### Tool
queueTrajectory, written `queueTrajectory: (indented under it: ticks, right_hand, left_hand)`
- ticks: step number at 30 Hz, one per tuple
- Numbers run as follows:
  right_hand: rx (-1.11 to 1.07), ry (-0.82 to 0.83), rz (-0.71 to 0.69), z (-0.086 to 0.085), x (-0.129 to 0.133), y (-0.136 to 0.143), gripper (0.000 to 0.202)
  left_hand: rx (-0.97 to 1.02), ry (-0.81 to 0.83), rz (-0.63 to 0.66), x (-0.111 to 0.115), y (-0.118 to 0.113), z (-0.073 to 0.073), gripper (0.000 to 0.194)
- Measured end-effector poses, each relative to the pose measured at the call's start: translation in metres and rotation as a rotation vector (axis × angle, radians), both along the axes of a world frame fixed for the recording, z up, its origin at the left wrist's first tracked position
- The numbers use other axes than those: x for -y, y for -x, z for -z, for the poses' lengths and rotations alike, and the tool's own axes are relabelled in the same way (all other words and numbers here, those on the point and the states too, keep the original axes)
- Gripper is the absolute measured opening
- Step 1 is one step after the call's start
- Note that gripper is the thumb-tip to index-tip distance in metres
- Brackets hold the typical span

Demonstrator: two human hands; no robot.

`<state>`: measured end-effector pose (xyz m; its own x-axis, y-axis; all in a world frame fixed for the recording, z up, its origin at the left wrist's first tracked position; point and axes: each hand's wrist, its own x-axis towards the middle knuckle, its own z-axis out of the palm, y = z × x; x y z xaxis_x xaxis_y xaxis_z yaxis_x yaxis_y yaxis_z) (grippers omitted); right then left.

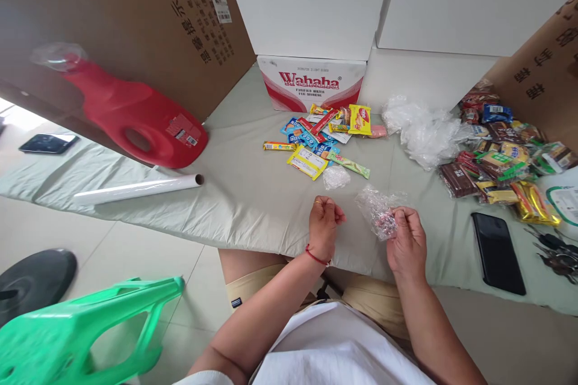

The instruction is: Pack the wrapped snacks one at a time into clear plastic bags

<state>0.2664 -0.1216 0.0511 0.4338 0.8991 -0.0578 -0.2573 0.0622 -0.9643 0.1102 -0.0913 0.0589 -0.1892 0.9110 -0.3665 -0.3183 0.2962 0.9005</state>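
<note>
While the right hand (407, 242) pinches crumpled clear plastic (378, 210) right of frame centre, the left hand (324, 225) curls its fingers closed.

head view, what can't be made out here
All in the head view:
Crumpled clear wrap in the right hand: folds and glare hide what, if anything, is inside.
Left hand: its own curl hides whether it pinches anything.
Green stool: cut off by the left and bottom edges.
White container: cut off by the right edge.
Label on the red jug: print too small.
</note>
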Motion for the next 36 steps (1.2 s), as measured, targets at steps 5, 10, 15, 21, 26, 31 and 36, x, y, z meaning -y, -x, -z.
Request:
queueTrajectory:
  ticks: [5, 10, 15, 21, 26, 31, 36]
  right_hand:
    - [0.06, 0.009, -0.008, -0.005, 0.004, 0.007, 0.029]
    - [0.097, 0.022, -0.056, -0.002, 0.009, 0.016, 0.03]
    - [0.024, 0.041, -0.014, -0.007, 0.01, 0.01, 0.03]
    - [0.062, 0.008, 0.095, -0.015, -0.001, -0.013, 0.032]
    - [0.073, 0.032, 0.072, -0.021, -0.003, -0.015, 0.035]
    - [0.349, 0.113, 0.043, -0.033, -0.012, -0.042, 0.033]
    - [0.798, 0.225, -0.495, -0.053, -0.046, -0.082, 0.036]
  left_hand:
    - [0.013, 0.094, 0.202, 0.007, -0.006, -0.005, 0.031]
    - [0.075, 0.091, 0.23, 0.01, -0.014, -0.005, 0.027]
    - [0.179, 0.062, 0.207, 0.007, -0.004, -0.003, 0.03]
    - [0.228, 0.065, 0.157, 0.007, 0.014, -0.004, 0.03]
    - [0.089, 0.029, 0.143, 0.008, 0.015, -0.004, 0.031]
    - [-0.15, -0.037, 0.472, 0.008, 0.044, -0.005, 0.034]
    - [-0.137, 0.032, 0.659, 0.011, 0.082, -0.011, 0.035]
